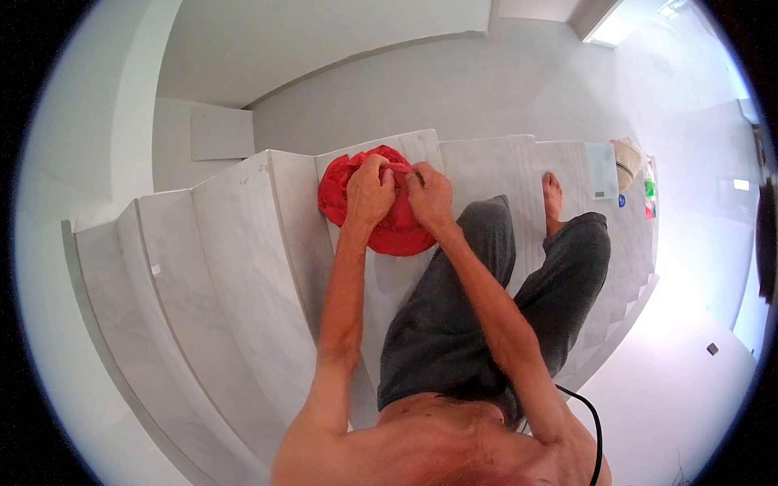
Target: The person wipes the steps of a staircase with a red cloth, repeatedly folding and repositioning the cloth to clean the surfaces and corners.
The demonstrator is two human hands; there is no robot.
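White marble staircase (235,243) fills the view, with pale grey walls beyond. Person is seated on it, legs in dark grey trousers (454,308) stretched along the steps, bare foot (553,194) flat on a tread, probably for bracing. Crumpled red fabric cloth (389,231) rests on a tread just left of the knee, within easy reach. Left hand (369,194) and right hand (429,196) sit side by side on top of it, fingers curled and pinching a raised fold, so the step bears the bulk.

A crumpled red cloth (395,217) lies bunched (roughly round) on a white marble stair step.
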